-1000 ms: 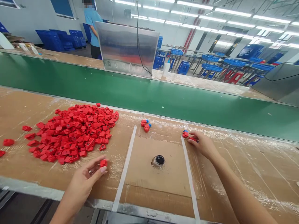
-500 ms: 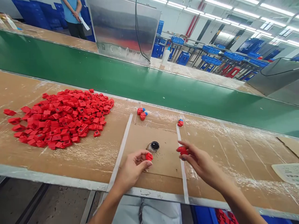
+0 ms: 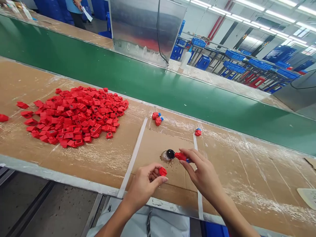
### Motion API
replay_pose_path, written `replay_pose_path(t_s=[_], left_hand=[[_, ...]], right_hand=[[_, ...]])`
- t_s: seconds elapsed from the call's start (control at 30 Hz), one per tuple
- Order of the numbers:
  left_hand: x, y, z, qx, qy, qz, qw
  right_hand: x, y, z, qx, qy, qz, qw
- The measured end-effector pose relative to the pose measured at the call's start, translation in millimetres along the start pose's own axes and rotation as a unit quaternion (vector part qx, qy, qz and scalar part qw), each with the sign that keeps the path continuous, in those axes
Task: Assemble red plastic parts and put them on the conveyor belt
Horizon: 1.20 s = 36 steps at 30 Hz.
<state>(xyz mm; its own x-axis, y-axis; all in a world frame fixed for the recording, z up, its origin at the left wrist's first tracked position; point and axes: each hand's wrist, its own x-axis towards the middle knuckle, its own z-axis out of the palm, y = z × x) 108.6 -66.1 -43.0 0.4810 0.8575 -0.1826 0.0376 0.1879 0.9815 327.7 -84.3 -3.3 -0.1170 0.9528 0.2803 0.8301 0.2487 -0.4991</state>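
Note:
My left hand [image 3: 144, 182] pinches a small red plastic block [image 3: 162, 171] between thumb and fingers, just in front of a small round jar. The jar [image 3: 170, 153] has a black top or black contents; I cannot tell which. Its far right edge is met by the tip of a red plastic piece with some blue [image 3: 180, 156], gripped by the thumb and fingers of my right hand [image 3: 201, 166]. Whether tip and jar touch is unclear. Brown specks lie around the jar on a cardboard sheet [image 3: 150, 144].
A large heap of red blocks [image 3: 81, 115] covers the bench to the left. Red-and-blue pieces [image 3: 158, 121] sit behind the jar, and another [image 3: 198, 132] stands by the right white tape strip [image 3: 200, 205]. A green belt [image 3: 138, 85] runs behind; a person [image 3: 75, 13] stands beyond it.
My right hand has moved left with its red piece, from beside the right tape strip to the jar. My left hand still holds its red block. The whole view has shifted slightly.

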Motion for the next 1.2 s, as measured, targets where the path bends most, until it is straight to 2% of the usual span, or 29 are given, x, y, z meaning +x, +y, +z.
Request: replay_pose_path(t_s=[0.17, 0.67, 1.2], left_hand=[[0, 4, 0.5, -0.001, -0.004, -0.001, 1.0], [-3, 8, -0.9, 0.003, -0.011, -0.003, 1.0], [-2, 10, -1.1, 0.005, -0.01, -0.002, 1.0]], right_hand=[[4, -2, 0, -0.01, 0.016, -0.017, 1.0], [6, -4, -1, -0.014, -0.011, -0.039, 0.999], [9, -7, -4, -0.044, -0.007, -0.072, 0.996]])
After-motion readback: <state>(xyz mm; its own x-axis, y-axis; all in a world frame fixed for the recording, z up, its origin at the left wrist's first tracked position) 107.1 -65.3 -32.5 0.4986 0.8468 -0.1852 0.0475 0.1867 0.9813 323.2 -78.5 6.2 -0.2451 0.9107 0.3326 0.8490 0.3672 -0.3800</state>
